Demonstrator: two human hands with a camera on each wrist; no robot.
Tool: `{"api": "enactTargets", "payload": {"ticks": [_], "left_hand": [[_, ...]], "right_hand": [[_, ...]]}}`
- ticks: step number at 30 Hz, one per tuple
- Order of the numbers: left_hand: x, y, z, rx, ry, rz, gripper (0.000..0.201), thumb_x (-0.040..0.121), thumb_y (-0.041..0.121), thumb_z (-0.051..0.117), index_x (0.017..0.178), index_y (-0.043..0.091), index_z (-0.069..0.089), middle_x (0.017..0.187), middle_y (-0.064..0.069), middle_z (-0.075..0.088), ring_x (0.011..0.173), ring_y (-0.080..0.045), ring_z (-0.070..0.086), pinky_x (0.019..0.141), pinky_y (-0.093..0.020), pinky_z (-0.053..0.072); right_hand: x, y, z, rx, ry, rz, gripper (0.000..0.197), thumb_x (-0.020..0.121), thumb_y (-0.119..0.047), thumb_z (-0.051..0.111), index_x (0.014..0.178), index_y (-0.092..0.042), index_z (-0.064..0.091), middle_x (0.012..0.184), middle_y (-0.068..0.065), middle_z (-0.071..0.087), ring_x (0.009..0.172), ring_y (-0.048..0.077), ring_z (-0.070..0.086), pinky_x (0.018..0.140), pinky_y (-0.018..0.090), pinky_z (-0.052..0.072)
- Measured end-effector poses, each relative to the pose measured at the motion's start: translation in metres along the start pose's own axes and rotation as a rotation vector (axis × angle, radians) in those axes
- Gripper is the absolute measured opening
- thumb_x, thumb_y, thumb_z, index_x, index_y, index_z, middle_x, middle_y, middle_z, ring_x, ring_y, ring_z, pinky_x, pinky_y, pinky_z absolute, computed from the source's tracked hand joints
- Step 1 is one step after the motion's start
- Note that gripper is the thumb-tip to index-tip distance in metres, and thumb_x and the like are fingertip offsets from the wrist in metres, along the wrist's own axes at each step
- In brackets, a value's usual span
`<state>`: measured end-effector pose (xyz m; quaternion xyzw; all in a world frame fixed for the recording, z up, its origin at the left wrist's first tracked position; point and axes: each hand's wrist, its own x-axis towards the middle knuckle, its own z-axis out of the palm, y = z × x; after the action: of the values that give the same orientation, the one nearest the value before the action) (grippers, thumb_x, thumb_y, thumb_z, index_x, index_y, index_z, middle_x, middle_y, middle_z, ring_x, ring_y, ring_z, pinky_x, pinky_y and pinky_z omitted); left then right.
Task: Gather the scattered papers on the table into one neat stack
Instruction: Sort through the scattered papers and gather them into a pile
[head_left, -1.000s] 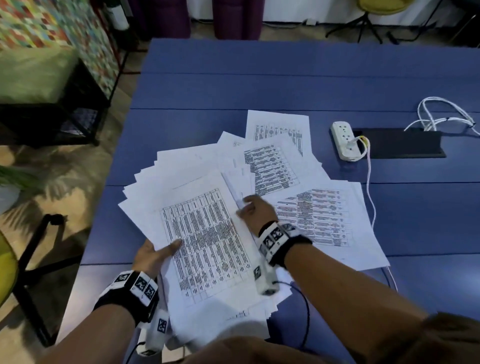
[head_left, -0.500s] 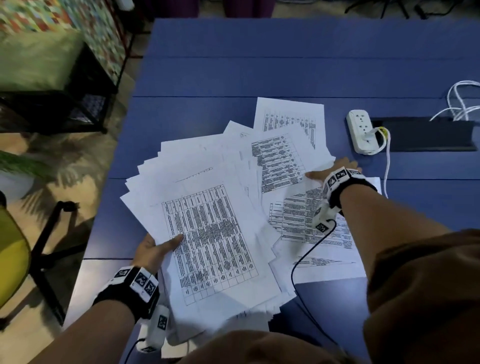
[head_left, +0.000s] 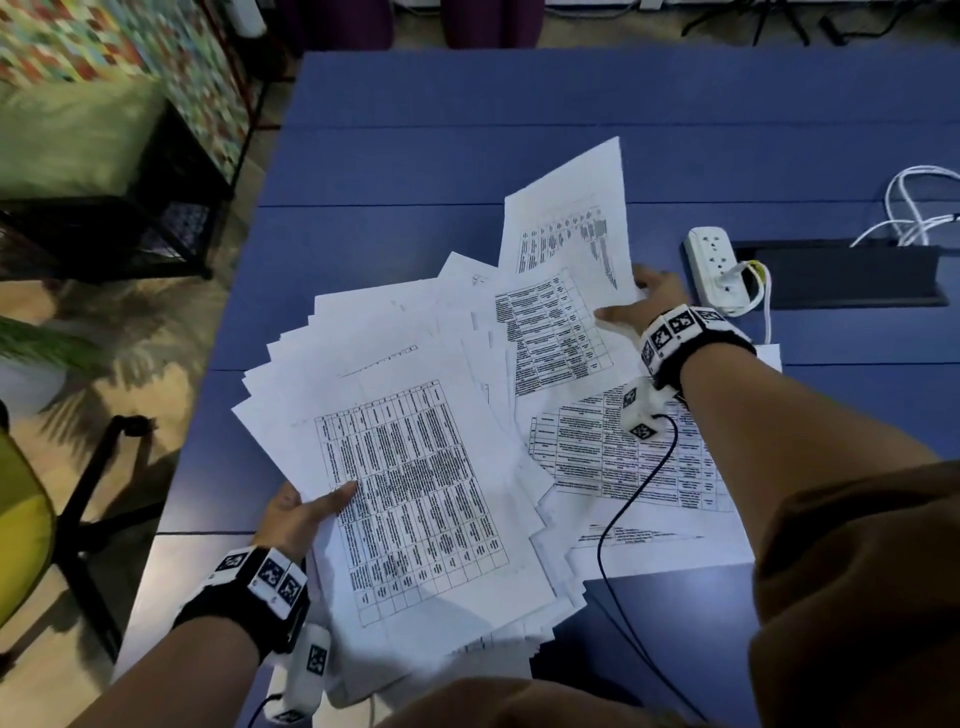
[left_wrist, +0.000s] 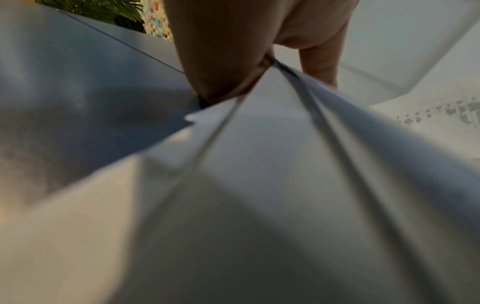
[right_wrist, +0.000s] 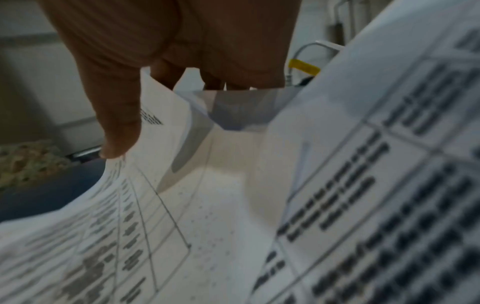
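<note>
Many white printed sheets lie fanned over the blue table (head_left: 415, 156). My left hand (head_left: 306, 512) grips the near-left side of the fanned pile (head_left: 405, 493), thumb on the top sheet with the printed grid; in the left wrist view the pile (left_wrist: 259, 164) is pinched between thumb and fingers. My right hand (head_left: 641, 301) pinches the far sheet (head_left: 571, 208) by its right edge and holds it tilted up off the table. The right wrist view shows the thumb on that sheet (right_wrist: 145, 205) and fingers behind it. More sheets (head_left: 623, 457) lie flat under my right forearm.
A white power strip (head_left: 714, 270) with a plugged-in cable sits just right of my right hand, beside a black cable slot (head_left: 841, 280). White cables (head_left: 914, 208) coil at the far right. A black wire (head_left: 639, 493) from my wrist crosses the papers. A dark shelf stands left of the table.
My right hand left the middle of the papers, reached to the far right side, took hold of the far sheet and lifted its edge. My left hand kept its hold on the pile.
</note>
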<state>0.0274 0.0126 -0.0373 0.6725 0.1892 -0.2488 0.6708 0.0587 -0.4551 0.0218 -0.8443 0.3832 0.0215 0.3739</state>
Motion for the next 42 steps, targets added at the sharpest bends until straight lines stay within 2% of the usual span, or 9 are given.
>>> {"api": "enactTargets", "payload": {"ticks": [5,10,13,29,33,35,37,40,42], "left_hand": [[0.001,-0.002,-0.004,-0.023,-0.031,-0.002,0.077,0.049,0.027,0.094,0.118,0.009,0.065,0.112,-0.006,0.072,0.111,-0.023,0.065,0.107,-0.045,0.04],[0.001,0.001,-0.001,-0.015,-0.017,-0.009,0.057,0.065,0.013,0.082,0.118,0.008,0.063,0.113,-0.005,0.071,0.108,-0.022,0.065,0.106,-0.041,0.041],[-0.002,0.002,0.001,0.04,0.001,0.002,0.044,0.078,0.005,0.076,0.118,0.009,0.059,0.11,-0.003,0.067,0.103,-0.02,0.062,0.101,-0.033,0.04],[0.004,-0.002,-0.005,0.009,-0.068,0.036,0.051,0.078,0.005,0.077,0.121,0.016,0.052,0.119,-0.004,0.061,0.115,-0.02,0.055,0.102,-0.031,0.035],[0.002,-0.002,-0.005,0.037,-0.076,0.039,0.052,0.078,0.009,0.078,0.123,0.013,0.053,0.118,-0.002,0.061,0.114,-0.02,0.054,0.101,-0.031,0.035],[0.005,-0.004,-0.009,0.051,-0.081,0.035,0.081,0.07,0.025,0.087,0.137,0.006,0.045,0.132,-0.001,0.054,0.121,-0.021,0.05,0.107,-0.033,0.032],[0.004,-0.003,-0.012,0.09,-0.097,0.032,0.115,0.056,0.042,0.091,0.148,0.005,0.032,0.15,-0.007,0.042,0.136,-0.027,0.041,0.115,-0.039,0.027],[0.004,-0.002,-0.012,0.122,-0.095,-0.016,0.12,0.064,0.046,0.086,0.153,0.003,0.018,0.158,-0.012,0.025,0.144,-0.03,0.029,0.119,-0.043,0.021],[0.003,0.002,-0.01,0.104,-0.09,-0.052,0.108,0.076,0.038,0.081,0.153,0.002,0.014,0.16,-0.013,0.02,0.146,-0.03,0.025,0.119,-0.042,0.019]], "right_hand": [[-0.01,-0.014,0.001,-0.277,0.021,-0.034,0.044,0.078,-0.032,0.076,0.113,-0.007,0.065,0.111,0.015,0.068,0.097,0.032,0.065,0.083,0.036,0.053],[-0.019,-0.029,-0.006,-0.193,0.062,-0.121,0.034,0.087,-0.023,0.064,0.121,-0.02,0.063,0.107,0.012,0.069,0.093,0.03,0.064,0.084,0.037,0.052],[-0.025,-0.042,-0.018,-0.287,0.118,-0.132,0.023,0.089,-0.029,0.062,0.103,-0.011,0.067,0.091,0.013,0.068,0.077,0.028,0.06,0.066,0.03,0.047],[-0.09,-0.126,-0.101,0.032,0.613,-0.488,0.035,0.075,-0.008,0.041,0.094,-0.003,0.07,0.094,0.021,0.07,0.095,0.035,0.064,0.084,0.046,0.052],[-0.12,-0.158,-0.131,0.162,0.699,-0.534,0.039,0.071,-0.004,0.036,0.089,-0.011,0.07,0.079,0.0,0.062,0.091,0.0,0.053,0.07,0.016,0.036],[-0.131,-0.169,-0.14,0.245,0.667,-0.512,0.021,0.066,-0.01,0.036,0.063,-0.024,0.052,0.061,-0.01,0.043,0.058,0.005,0.031,0.056,0.012,0.029],[-0.136,-0.174,-0.142,0.38,0.621,-0.496,0.017,0.066,-0.012,0.039,0.06,-0.028,0.036,0.05,-0.016,0.043,0.049,-0.01,0.046,0.051,0.006,0.032],[-0.135,-0.172,-0.142,0.642,0.618,-0.58,0.022,0.073,0.005,0.048,0.065,-0.014,0.055,0.059,-0.013,0.054,0.051,-0.013,0.044,0.057,0.008,0.039],[-0.135,-0.165,-0.14,0.657,0.588,-0.55,0.007,0.077,-0.002,0.06,0.08,-0.003,0.067,0.07,-0.006,0.059,0.059,-0.008,0.048,0.058,0.016,0.043]]}}
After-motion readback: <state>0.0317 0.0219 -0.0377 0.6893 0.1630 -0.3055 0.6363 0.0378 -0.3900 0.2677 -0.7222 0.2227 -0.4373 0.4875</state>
